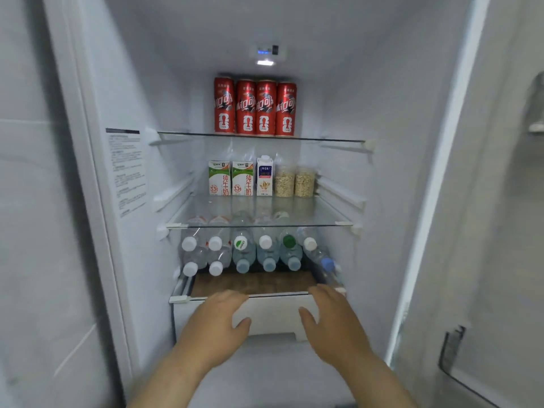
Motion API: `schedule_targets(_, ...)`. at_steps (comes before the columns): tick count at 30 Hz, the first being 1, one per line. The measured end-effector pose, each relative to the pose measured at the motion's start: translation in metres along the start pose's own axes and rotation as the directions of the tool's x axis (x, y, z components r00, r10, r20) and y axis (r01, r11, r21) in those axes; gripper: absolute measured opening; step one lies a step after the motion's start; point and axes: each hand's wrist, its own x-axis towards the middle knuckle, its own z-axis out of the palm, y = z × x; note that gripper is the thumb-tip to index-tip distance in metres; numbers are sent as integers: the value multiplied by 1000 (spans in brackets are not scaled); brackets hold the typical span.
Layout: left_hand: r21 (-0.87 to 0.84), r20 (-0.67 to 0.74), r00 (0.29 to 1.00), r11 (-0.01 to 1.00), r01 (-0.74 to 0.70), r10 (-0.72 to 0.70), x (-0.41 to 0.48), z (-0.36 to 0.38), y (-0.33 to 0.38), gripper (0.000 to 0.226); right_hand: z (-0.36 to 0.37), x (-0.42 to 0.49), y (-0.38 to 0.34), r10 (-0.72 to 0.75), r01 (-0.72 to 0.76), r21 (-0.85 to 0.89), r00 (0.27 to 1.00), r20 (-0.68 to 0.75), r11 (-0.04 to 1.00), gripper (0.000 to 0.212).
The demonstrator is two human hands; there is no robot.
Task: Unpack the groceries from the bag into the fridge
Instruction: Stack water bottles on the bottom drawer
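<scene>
Down at the btm front edge of the fridge [353, 98], both hands are on the white drawer [273, 316]. The left hand [217, 319] is near its left end and the right hand [326, 316] near its right end, each w/ fingers hooked over the top lip and thumb pressed on the front face, so gripping it, not spread flat. Can't tell if the drawer is meant to go out or in. Either way, move both ends evenly and level so it doesn't skew on its runners, w/ no jerk. Groceries already sit inside: cans [255, 107] at the back edge of the top shelf [265, 137], milk cartons [231, 178] and oat jars [294, 181] at the back of the mid shelf [265, 225], water bottles [244, 251] lying stacked on the lowest shelf [253, 285], caps toward its front edge. Main risk, prob.: the blue-capped bottle [328, 265] at the right front corner lies skewed just above the right hand's fingers, and a bump could roll it off. Bag isn't in view.
</scene>
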Motion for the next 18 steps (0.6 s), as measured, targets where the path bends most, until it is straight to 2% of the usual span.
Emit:
schedule_targets(6,87,7,999,995,50,-51,-61,-27,52,51,-38,-61,-7,-52,55,-24,991,124,998,54)
schedule_targets(11,119,32,995,989,89,-93,-107,-44,84,52,-64,-106,-3,-112,117,-34,984,136,993,54)
schedule_targets(18,120,46,991,986,116,-123,-152,-57,126,52,-103,-161,1,-138,132,51,978,155,990,49)
